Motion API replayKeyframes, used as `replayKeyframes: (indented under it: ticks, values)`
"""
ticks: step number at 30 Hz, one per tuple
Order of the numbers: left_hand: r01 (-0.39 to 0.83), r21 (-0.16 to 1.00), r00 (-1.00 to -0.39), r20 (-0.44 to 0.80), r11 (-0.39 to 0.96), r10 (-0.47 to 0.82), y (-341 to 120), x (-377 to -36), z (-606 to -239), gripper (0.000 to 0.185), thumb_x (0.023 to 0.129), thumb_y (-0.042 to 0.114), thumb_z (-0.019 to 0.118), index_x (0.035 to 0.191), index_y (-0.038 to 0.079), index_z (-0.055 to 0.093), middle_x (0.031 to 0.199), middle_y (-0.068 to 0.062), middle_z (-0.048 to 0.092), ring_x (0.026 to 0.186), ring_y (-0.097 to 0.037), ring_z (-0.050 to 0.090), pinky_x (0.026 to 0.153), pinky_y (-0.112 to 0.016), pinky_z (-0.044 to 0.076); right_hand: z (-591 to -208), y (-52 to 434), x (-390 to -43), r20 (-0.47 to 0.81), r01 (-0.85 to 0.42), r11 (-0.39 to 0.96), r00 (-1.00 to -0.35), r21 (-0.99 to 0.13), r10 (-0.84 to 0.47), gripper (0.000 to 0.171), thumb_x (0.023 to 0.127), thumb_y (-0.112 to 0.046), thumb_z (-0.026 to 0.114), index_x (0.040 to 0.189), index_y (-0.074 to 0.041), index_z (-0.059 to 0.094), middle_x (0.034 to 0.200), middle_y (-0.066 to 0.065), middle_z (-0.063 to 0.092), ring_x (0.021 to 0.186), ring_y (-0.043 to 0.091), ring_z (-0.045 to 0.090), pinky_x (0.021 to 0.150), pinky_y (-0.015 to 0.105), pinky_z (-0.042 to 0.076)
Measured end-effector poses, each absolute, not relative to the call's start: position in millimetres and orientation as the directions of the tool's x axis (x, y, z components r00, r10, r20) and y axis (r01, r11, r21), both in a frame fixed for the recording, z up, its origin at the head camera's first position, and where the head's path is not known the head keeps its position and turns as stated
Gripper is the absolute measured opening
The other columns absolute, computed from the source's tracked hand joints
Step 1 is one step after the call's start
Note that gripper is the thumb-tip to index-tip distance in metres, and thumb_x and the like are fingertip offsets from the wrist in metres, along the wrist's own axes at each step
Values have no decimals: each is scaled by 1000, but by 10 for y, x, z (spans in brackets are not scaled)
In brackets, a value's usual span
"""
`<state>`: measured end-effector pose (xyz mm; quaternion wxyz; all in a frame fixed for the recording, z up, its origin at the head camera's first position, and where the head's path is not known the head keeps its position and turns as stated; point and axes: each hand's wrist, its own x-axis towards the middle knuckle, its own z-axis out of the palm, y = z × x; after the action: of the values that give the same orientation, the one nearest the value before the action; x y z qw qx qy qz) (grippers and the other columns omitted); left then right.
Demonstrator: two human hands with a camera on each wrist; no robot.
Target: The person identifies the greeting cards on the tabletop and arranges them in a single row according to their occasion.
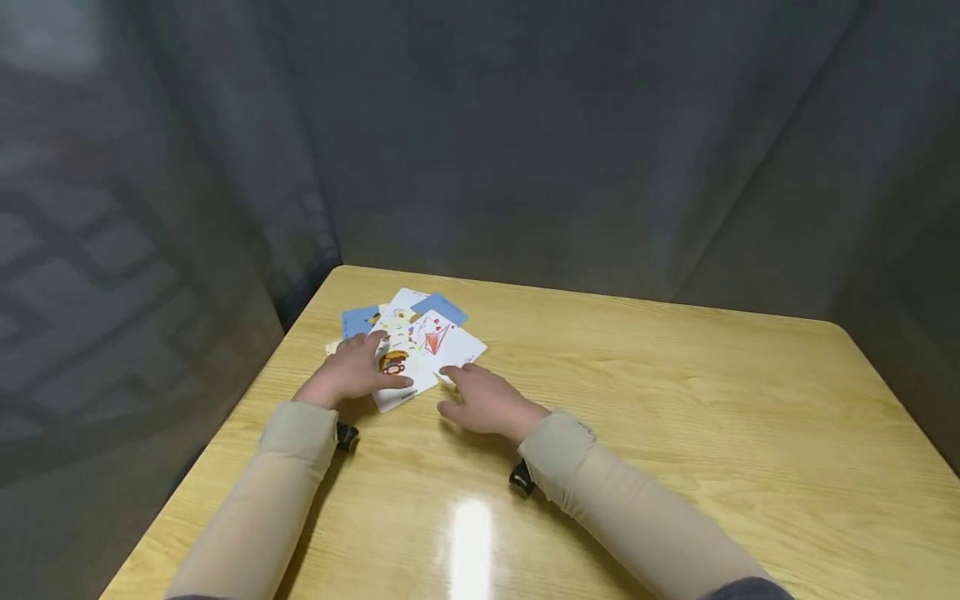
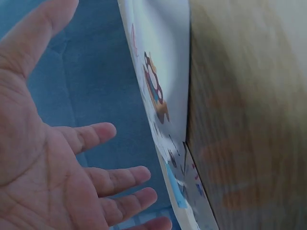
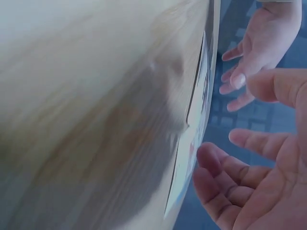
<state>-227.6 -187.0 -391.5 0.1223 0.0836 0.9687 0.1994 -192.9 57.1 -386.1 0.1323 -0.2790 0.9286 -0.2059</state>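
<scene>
Several overlapping picture cards lie in a loose pile at the table's left side. On top is a white card [image 1: 416, 379] with a brown-and-red cartoon figure, beside a white card [image 1: 464, 342] with a red drawing. Two blue cards, one at the back [image 1: 446, 308] and one at the left [image 1: 353, 323], are partly covered. My left hand [image 1: 355, 369] hovers with spread fingers over the pile's left part; the left wrist view shows its palm empty. At the pile's front right corner is my right hand [image 1: 486, 402], fingers loosely bent, holding nothing; whether its fingertips touch a card I cannot tell.
The cards lie on a light wooden table [image 1: 675, 433] with rounded corners. Dark grey curtains [image 1: 525, 150] hang behind it and along the left side. A bright light reflection [image 1: 471, 550] shows on the tabletop near the front.
</scene>
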Motion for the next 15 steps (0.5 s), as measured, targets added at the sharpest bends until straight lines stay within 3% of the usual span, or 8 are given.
replayKeyframes:
  ticks: [6,15]
  values:
    - [50,401,-951,-259,915,166,-1974,-2255,-3978,117,79,58,83,160,-2,24,155,-44,22,143,-64,19,110,-75,21,-3942,312,-1974,-109,-461,729,-804,-506,-584,60,101,-30,62,152,-1,47,139,18,61,131,31,55,110,41,41]
    - [39,385,-945,-285,922,159,-2160,-2252,-4043,126,74,63,86,161,0,20,153,-46,24,142,-66,19,107,-79,20,-3983,95,-2001,-183,-379,690,-783,-617,-594,60,102,-29,62,154,-5,45,149,17,54,140,31,48,115,41,37]
